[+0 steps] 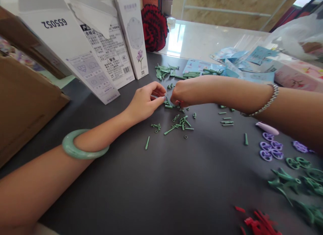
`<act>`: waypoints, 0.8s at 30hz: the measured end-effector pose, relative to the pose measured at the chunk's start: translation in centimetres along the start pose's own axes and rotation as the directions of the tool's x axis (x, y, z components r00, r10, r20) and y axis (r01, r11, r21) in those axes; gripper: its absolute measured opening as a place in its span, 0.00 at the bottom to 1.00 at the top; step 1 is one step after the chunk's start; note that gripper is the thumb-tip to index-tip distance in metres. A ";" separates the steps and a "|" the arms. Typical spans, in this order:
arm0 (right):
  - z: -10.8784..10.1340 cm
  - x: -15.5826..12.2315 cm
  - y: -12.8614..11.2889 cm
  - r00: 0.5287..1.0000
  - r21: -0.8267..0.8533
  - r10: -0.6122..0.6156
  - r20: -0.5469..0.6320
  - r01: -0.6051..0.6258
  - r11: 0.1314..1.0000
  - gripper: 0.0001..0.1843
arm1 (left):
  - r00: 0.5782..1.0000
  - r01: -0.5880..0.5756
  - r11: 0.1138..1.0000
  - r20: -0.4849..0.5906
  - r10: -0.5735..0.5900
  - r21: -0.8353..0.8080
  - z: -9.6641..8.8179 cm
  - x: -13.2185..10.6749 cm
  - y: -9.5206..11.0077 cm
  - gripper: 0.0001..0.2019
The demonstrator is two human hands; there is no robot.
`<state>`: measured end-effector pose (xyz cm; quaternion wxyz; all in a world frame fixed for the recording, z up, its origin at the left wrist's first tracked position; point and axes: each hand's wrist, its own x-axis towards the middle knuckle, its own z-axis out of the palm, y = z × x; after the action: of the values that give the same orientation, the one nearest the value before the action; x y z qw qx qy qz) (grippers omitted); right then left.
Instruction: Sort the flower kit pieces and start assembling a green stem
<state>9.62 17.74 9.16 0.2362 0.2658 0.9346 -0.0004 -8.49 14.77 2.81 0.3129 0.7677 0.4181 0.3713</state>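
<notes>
My left hand point(147, 101) is closed, thumb and fingertips pinched on what looks like a small clear plastic bag point(167, 96). Close beside it, my right hand point(182, 93) is curled with its fingers pointing down; its grip is mostly hidden by the back of the hand. Small green plastic pieces point(168, 106) lie under and around my fingertips. Nearer to me is a loose heap of green rods and connectors point(183, 122), with a little cluster of green connectors point(156, 127) to its left and a single green peg point(147, 142) in front.
White printed boxes point(111, 56) stand at the back left beside a brown carton point(27, 107). Green leaves point(164, 71) and blue packets point(234, 63) lie behind my hands. Purple wheel-shaped pieces point(271, 146), green leafy parts point(285, 181) and red pieces point(259, 225) occupy the right side.
</notes>
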 end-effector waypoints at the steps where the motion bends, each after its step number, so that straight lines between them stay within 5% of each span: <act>1: 0.0 0.0 0.0 1.000 -0.012 0.005 -0.006 -0.005 1.000 0.09 | 1.000 -0.002 1.000 -0.002 0.002 0.000 0.0 0.0 0.0 0.07; 11: 1.4 -0.8 -0.4 0.991 -0.149 -0.015 -0.130 -0.005 0.989 0.16 | 1.000 -0.013 1.000 -0.008 0.013 0.007 0.0 0.0 0.0 0.07; 16: 1.4 -1.3 -0.7 0.994 -0.297 -0.075 -0.081 0.048 0.954 0.16 | 1.000 -0.015 1.000 -0.013 0.015 0.015 0.0 0.0 0.0 0.07; 24: 0.7 -0.9 -0.6 1.000 -0.113 -0.005 -0.006 0.005 0.994 0.08 | 1.000 -0.024 1.000 -0.011 0.024 0.008 0.0 0.0 -0.1 0.08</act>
<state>10.30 16.69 8.89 0.2479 0.2498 0.9346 0.0525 -8.56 14.86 2.73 0.3029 0.7718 0.4121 0.3778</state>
